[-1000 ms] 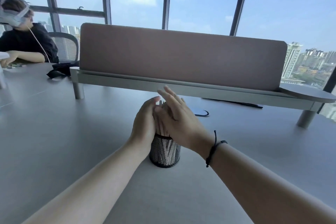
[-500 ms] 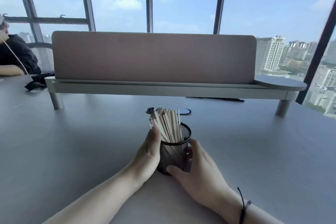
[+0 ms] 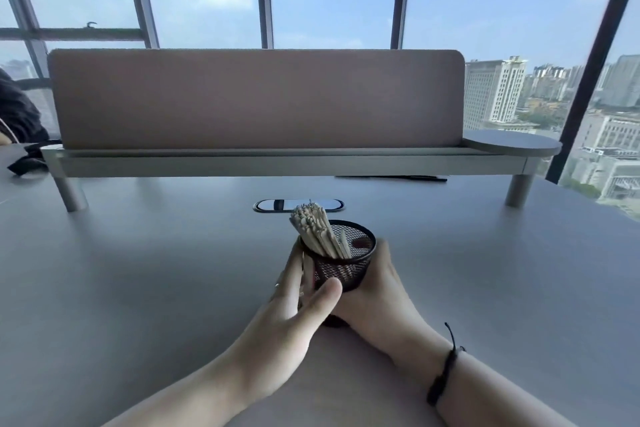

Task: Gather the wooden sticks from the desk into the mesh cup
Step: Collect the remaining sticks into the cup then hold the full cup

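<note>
Desk (image 3: 138, 288): grey, wide, and no loose sticks show on the visible part of it. A divider (image 3: 256, 97) stands on a raised shelf across the far side; an oval grommet (image 3: 277, 205) sits in the desk just behind the cup.

Right hand (image 3: 374, 291): wrapped around the right and near side of the cup, palm against the mesh, carrying it. A black cord sits at the wrist. Fingers behind the cup are hidden.

Left hand (image 3: 298, 302): cupped against the cup's left side, thumb lying across the front of the mesh, fingers half curled. One or two pale sticks appear trapped between these fingers and the outer wall of the cup, so outside it; the blur makes the count unsure.

Cup (image 3: 341, 267): black mesh, tilted with its mouth facing the camera, held between both hands just over the desk. I cannot tell if its base touches.

Sticks (image 3: 315, 232): a bundle leaning to the cup's left rim, tops well above it.

Judgement: task nearly complete. To finish well, right the cup, steady it with the right hand, then lift the outside strays with the left and drop them in end first, without nudging the leaning bundle.

No brand, label or writing is legible.
</note>
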{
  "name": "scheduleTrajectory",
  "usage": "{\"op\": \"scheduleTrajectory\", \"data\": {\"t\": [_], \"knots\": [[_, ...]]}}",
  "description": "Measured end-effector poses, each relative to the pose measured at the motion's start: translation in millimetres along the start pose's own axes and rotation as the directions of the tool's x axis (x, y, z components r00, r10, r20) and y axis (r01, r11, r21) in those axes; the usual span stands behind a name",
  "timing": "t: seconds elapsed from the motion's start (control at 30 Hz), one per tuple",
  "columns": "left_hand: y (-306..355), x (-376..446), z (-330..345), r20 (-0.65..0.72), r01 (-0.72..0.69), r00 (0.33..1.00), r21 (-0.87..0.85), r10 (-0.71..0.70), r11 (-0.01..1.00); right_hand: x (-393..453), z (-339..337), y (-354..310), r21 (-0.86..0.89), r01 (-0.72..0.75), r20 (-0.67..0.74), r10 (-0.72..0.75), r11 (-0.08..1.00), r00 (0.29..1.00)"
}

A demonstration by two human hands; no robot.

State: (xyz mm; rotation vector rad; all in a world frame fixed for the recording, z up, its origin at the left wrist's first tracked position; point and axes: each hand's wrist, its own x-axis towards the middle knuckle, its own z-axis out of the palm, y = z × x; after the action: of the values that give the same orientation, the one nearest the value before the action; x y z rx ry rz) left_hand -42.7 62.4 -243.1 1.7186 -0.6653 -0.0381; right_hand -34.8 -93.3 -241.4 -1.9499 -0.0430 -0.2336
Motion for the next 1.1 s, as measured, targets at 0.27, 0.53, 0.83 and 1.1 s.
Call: {"op": "scheduleTrajectory", "data": {"t": [0.27,0.53,0.83,1.1], "knots": [[-17.0,4.3,-8.2,-0.058,0.075,0.996,0.043,-0.072,0.996,19.3,-39.9,16.9,0.154,0.023,0.428,-0.087,0.988,0.899],[-27.2,8.1,-19.5,-0.128,0.13,0.984,0.059,-0.122,0.99,13.9,-28.2,24.7,0.066,0.111,0.202,-0.122,0.992,0.972],[-28.1,6.7,-16.1,-0.112,0.114,0.988,0.116,-0.101,0.987,7.1,-40.3,20.9,0.086,0.136,0.353,-0.158,0.987,0.922],[-33.9,43.8,-5.2,-0.109,0.058,0.993,0.179,-0.039,0.982,42.3,-52.3,36.8,-0.045,0.176,0.23,-0.161,0.983,0.96]]}}
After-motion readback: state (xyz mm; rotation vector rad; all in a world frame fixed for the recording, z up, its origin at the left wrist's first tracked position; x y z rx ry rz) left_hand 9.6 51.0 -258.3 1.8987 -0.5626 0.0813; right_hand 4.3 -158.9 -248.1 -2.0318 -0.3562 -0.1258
